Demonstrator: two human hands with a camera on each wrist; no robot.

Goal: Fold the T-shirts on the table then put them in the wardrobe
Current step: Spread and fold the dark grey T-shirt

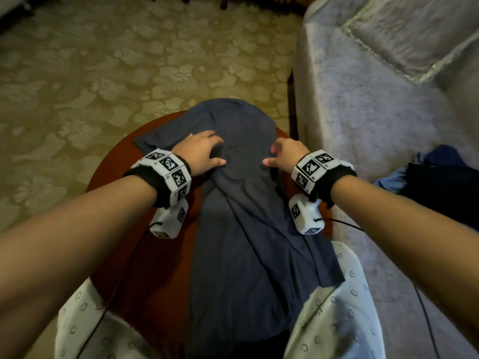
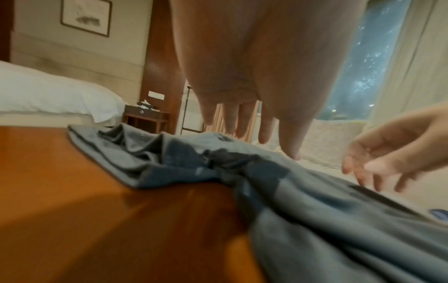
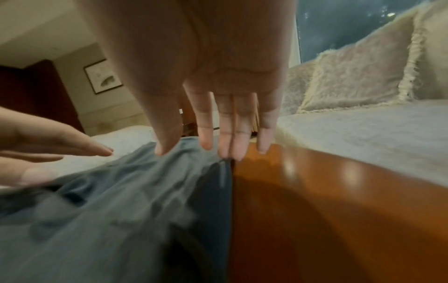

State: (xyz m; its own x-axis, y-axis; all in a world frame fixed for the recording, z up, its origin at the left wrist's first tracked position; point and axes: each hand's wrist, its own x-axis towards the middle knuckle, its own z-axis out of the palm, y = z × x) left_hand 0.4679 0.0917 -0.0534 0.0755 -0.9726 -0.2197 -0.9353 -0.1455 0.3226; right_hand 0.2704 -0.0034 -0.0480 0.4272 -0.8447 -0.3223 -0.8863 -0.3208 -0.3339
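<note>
Round table (image 1: 108,177): both flat hands touch the T-shirt (image 1: 241,216).

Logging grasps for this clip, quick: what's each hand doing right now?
Left hand: open, fingers spread on the T-shirt, gripping nothing.
Right hand: open, straight fingertips at the T-shirt's right edge, holding nothing.

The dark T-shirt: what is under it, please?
The dark T-shirt lies on a round wooden table, bare wood showing on both sides. Its near end hangs over the lap. Whether anything lies beneath the cloth cannot be seen.
</note>
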